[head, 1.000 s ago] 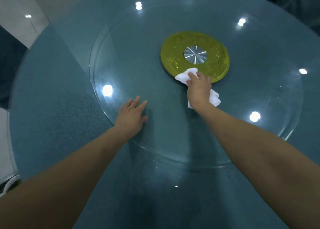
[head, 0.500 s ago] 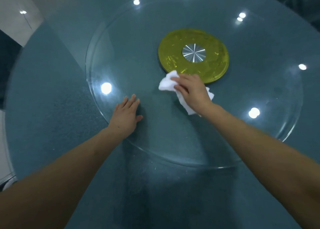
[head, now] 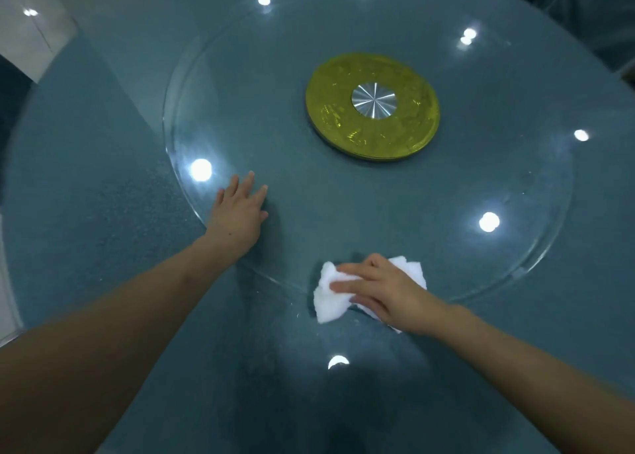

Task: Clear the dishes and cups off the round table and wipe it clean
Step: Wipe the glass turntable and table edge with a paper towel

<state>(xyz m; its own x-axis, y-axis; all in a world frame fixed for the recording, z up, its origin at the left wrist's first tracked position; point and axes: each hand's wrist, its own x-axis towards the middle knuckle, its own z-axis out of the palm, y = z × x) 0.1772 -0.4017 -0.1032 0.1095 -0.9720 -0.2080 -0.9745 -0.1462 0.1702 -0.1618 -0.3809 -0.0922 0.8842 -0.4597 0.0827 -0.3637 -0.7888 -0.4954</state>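
Round blue table (head: 86, 213), shiny with light spots. Clear glass turning plate (head: 240, 75) on top, yellow disc (head: 372, 106) in its middle. Left hand (head: 237, 213) flat on the glass near its edge, grip spread, fingers straight. Right hand (head: 385, 292) pressing a white cloth (head: 330, 302) down at the near rim of the glass, fingers laid over it.

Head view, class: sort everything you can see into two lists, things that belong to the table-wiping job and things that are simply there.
Part of the job:
- white cloth, pressed flat under the right hand
- glass turntable, steadied by the left hand
- round table

Simply there:
- yellow disc with its metal hub
- ceiling-light reflections

No dishes or cups in view.
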